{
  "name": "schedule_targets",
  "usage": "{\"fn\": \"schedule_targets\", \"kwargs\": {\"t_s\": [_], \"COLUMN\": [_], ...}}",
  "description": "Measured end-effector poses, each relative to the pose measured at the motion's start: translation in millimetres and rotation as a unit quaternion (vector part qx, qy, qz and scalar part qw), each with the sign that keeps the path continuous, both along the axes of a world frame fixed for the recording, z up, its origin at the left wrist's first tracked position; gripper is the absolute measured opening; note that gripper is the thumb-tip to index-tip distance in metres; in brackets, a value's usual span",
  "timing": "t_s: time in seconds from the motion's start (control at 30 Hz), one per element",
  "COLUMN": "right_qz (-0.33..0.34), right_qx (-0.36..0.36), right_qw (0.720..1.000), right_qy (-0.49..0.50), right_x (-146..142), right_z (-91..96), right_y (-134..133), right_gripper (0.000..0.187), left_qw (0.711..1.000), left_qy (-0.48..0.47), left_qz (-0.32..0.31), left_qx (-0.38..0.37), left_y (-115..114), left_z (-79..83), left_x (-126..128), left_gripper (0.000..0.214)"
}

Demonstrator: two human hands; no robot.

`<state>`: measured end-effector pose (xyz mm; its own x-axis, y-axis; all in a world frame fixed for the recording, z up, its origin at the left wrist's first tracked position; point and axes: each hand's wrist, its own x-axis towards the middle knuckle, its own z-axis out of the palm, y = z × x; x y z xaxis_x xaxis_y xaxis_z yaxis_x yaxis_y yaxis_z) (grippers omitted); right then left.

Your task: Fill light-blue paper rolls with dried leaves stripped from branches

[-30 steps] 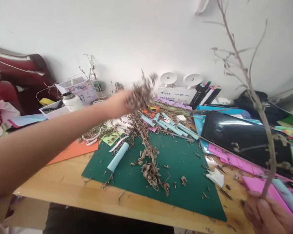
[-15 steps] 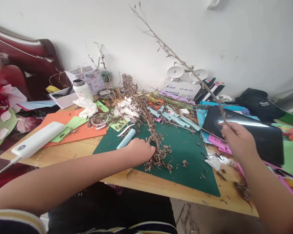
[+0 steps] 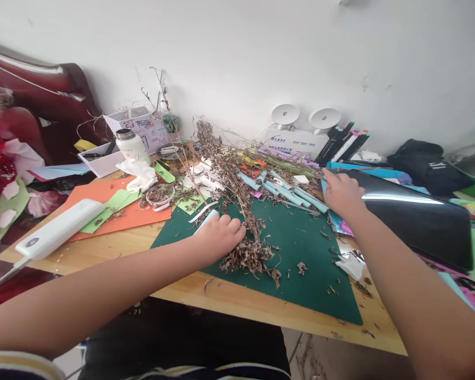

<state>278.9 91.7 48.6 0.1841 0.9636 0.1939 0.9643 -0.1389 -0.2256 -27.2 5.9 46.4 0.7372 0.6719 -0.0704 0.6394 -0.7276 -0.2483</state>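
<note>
My left hand rests on the green cutting mat, its fingers curled and pressing on the lower end of a dried leafy branch that runs back towards the wall. My right hand is low over the mat's far right corner, beside several light blue paper rolls. Its fingers are closed on the end of a thin bare twig that lies nearly flat over the clutter. Crumbled dry leaves are heaped just right of my left hand.
A black tablet lies to the right of my right hand. Orange paper, a white power bank, a white bottle, a small dish and a white box with markers crowd the wooden table.
My right hand has swung the bare twig down from upright to nearly flat over the pile. My left hand dropped from the far pile onto the branch and shifted slightly left.
</note>
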Motion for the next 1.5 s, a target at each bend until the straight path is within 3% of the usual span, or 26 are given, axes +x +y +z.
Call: {"fn": "schedule_targets", "kwargs": {"t_s": [0.2, 0.33, 0.37, 0.43, 0.53, 0.63, 0.83, 1.03, 1.1, 1.23, 1.33, 1.5], "right_qz": [-0.014, -0.040, -0.011, 0.076, 0.143, 0.169, 0.186, 0.179, 0.171, 0.173, 0.181, 0.191], "right_qx": [-0.024, 0.020, 0.027, -0.084, -0.211, -0.269, -0.278, -0.267, -0.268, -0.288, -0.298, -0.294], "right_qw": [0.999, 0.999, 1.000, 0.994, 0.967, 0.948, 0.939, 0.940, 0.940, 0.934, 0.929, 0.929], "right_qy": [-0.029, -0.024, -0.007, 0.003, -0.003, 0.000, 0.074, 0.114, 0.122, 0.124, 0.121, 0.121], "right_x": [-5, -32, -45, -73, -109, -124, -125, -124, -123, -121, -122, -128], "right_z": [-1.8, 8.6, 9.7, 7.6, -4.4, -16.8, -24.5, -28.6, -30.1, -30.6, -28.5, -27.1], "right_y": [1, -27, -37, -55, -70, -70, -62, -61, -63, -67, -70, -76], "right_gripper": [0.048, 0.046, 0.040, 0.033, 0.037, 0.039, 0.029, 0.023, 0.028, 0.042, 0.044, 0.032], "left_qw": [0.999, 0.997, 0.994, 0.986, 0.976, 0.972, 0.956, 0.941, 0.937, 0.941, 0.946, 0.951], "left_qy": [0.011, -0.031, -0.054, -0.098, -0.142, -0.183, -0.262, -0.274, -0.271, -0.252, -0.255, -0.275], "left_qz": [0.043, 0.040, 0.041, 0.034, 0.018, 0.034, 0.092, 0.156, 0.147, 0.067, 0.047, 0.076], "left_qx": [0.010, -0.060, -0.086, -0.134, -0.162, -0.147, -0.094, -0.124, -0.165, -0.214, -0.193, -0.119], "left_y": [11, 16, 15, 10, -6, -24, -37, -21, -14, -7, -12, -33], "left_z": [19.7, 21.1, 20.7, 19.3, 13.9, 2.8, -16.2, -13.5, -9.5, -2.7, -7.2, -30.3], "left_x": [-17, -24, -26, -28, -29, -23, -10, -18, -17, -13, -11, -6], "left_gripper": [0.021, 0.018, 0.023, 0.035, 0.050, 0.056, 0.052, 0.043, 0.042, 0.048, 0.042, 0.040]}}
